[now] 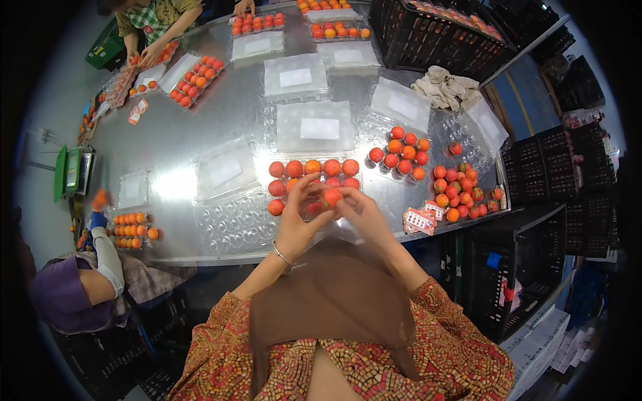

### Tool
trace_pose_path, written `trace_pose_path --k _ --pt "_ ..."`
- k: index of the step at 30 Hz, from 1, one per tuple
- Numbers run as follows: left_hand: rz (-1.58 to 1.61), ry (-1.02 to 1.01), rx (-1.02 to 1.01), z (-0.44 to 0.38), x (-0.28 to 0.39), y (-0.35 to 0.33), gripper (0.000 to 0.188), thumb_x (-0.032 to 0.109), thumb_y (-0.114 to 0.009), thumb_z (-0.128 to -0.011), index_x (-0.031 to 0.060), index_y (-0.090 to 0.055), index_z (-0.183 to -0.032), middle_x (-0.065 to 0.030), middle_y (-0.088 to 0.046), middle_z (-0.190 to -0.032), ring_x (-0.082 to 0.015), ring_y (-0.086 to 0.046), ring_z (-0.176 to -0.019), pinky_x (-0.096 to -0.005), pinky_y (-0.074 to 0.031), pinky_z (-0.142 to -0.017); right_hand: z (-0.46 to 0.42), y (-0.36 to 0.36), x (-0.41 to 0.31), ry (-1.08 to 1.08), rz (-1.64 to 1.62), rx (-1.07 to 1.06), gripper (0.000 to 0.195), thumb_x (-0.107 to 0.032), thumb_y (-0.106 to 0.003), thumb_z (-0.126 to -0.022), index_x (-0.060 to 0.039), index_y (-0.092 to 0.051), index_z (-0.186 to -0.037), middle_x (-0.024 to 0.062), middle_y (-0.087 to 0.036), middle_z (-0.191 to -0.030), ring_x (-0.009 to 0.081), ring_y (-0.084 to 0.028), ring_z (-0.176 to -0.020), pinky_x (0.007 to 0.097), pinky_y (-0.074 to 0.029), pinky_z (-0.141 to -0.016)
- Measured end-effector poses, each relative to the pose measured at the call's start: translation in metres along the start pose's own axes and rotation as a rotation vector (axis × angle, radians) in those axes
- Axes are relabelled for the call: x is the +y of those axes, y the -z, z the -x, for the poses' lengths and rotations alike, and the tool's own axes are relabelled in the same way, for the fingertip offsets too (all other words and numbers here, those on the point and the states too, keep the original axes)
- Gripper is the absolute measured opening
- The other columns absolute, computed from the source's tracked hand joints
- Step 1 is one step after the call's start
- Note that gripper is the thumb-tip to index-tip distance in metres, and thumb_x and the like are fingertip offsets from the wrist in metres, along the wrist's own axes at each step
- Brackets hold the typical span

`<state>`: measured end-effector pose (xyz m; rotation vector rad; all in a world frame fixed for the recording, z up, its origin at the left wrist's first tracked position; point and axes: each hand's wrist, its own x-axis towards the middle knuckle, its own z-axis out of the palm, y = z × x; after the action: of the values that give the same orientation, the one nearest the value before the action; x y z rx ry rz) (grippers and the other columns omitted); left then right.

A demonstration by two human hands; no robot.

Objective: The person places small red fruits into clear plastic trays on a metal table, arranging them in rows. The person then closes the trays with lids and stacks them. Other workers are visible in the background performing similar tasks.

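Note:
My right hand (362, 214) holds a round red-orange fruit (331, 198), possibly a tomato, between its fingers. Beside it my left hand (302, 213) curves with fingers apart; whether its fingertips touch that fruit I cannot tell. Both hands are over the near side of a clear plastic tray (271, 194) partly filled with rows of red and orange fruits (294, 168); another fruit shows dimly below the hands. The tray's lid lies folded back with a white pad (314, 126). To the right are a partly filled tray (404, 153) and a loose pile of fruits (459, 190).
An unfilled clear tray (233, 224) lies left on the metal table (165, 135). Printed cards (420, 220) sit near the front edge, a crumpled cloth (445, 89) farther back right. Black crates (441, 37) stand beyond. Co-workers (75, 295) (160, 20) handle fruit at the left and far left.

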<state>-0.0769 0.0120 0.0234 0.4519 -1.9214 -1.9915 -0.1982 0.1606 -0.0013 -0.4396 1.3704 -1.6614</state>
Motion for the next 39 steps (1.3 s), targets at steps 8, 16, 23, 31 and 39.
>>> trace_pose_path --k 8,16,23,31,39 --pt "-0.446 -0.253 0.136 0.009 -0.003 0.001 0.055 0.006 -0.08 -0.082 0.0057 -0.059 -0.133 -0.0137 -0.06 -0.124 -0.0296 -0.062 -0.112 -0.0399 -0.051 -0.098 -0.001 -0.021 -0.008 0.266 0.552 0.139 0.045 -0.006 -0.08 -0.085 -0.0038 -0.061 -0.126 0.011 -0.069 -0.117 0.0216 -0.068 -0.101 0.0331 -0.054 -0.088" --pt "-0.431 -0.191 0.451 0.01 -0.018 0.047 0.045 0.006 -0.078 -0.088 0.0025 -0.062 -0.13 -0.0146 -0.066 -0.122 -0.0259 -0.066 -0.112 -0.0347 -0.055 -0.095 -0.005 -0.038 -0.017 0.59 0.803 0.167 0.051 0.0 -0.077 -0.079 -0.0057 -0.063 -0.128 0.0132 -0.066 -0.11 0.0306 -0.064 -0.1 0.0412 -0.052 -0.089" --pt "-0.728 -0.003 0.501 0.041 -0.079 0.17 0.038 0.004 -0.074 -0.088 0.0014 -0.064 -0.124 -0.0166 -0.067 -0.12 -0.032 -0.067 -0.108 -0.0401 -0.054 -0.093 -0.015 0.021 -0.001 0.451 0.763 0.392 0.038 0.0 -0.074 -0.084 -0.0049 -0.066 -0.121 0.0095 -0.065 -0.1 0.0222 -0.064 -0.09 0.0352 -0.052 -0.082" --pt "-0.999 -0.176 0.345 0.04 -0.102 0.169 0.04 0.002 -0.073 -0.084 0.003 -0.066 -0.123 -0.0162 -0.062 -0.123 -0.0372 -0.058 -0.115 -0.0439 -0.048 -0.099 -0.053 0.054 -0.018 0.578 1.012 0.342 0.032 -0.008 -0.078 -0.081 -0.0052 -0.068 -0.111 0.0112 -0.062 -0.108 0.031 -0.061 -0.102 0.0403 -0.05 -0.089" --pt "-0.76 -0.118 0.503 0.03 -0.065 0.146 0.029 0.002 -0.067 -0.092 0.0025 -0.067 -0.122 -0.014 -0.064 -0.119 -0.0284 -0.063 -0.109 -0.0371 -0.053 -0.092 -0.085 0.079 -0.021 0.623 1.252 0.037 0.036 -0.011 -0.08 -0.078 -0.0094 -0.067 -0.112 0.0083 -0.057 -0.115 0.0321 -0.054 -0.108 0.0434 -0.047 -0.092"
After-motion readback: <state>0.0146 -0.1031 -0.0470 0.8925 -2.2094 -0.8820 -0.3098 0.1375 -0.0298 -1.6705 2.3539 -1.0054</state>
